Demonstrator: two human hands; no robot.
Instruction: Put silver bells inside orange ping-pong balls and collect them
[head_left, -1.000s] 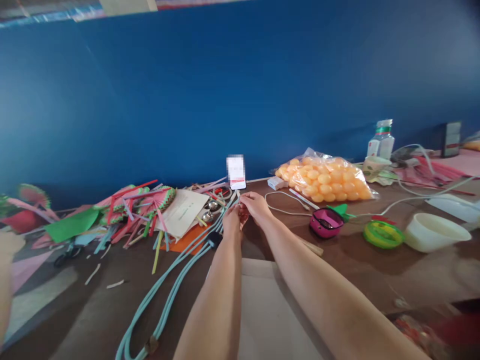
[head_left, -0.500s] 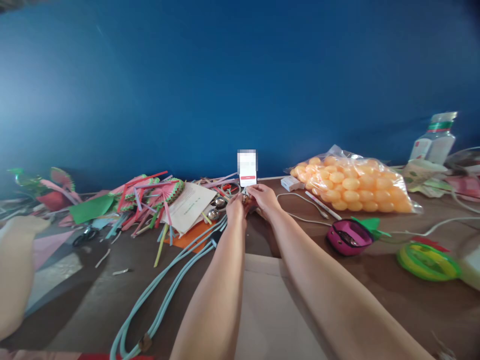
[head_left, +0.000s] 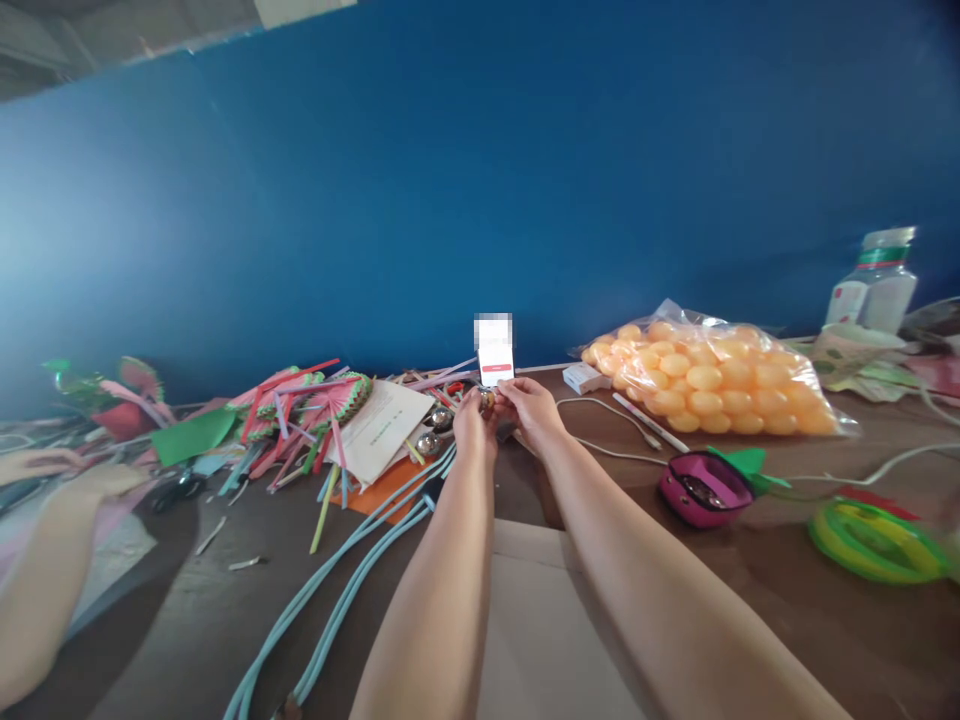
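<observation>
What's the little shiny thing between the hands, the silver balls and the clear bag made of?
Shiny thing: likely metal by its glints, but too hidden to be sure.
Silver balls: probably polished metal, with mirror-like highlights.
Clear bag: thin, glossy plastic, judging by crinkles and glare.

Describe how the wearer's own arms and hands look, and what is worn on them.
The left hand and right hand are bare, without gloves. No sleeve, watch or bracelet shows on either forearm, and each tapers toward the wrist. No tattoos or other markings stand out. The fingers are too small to rule out rings.
</observation>
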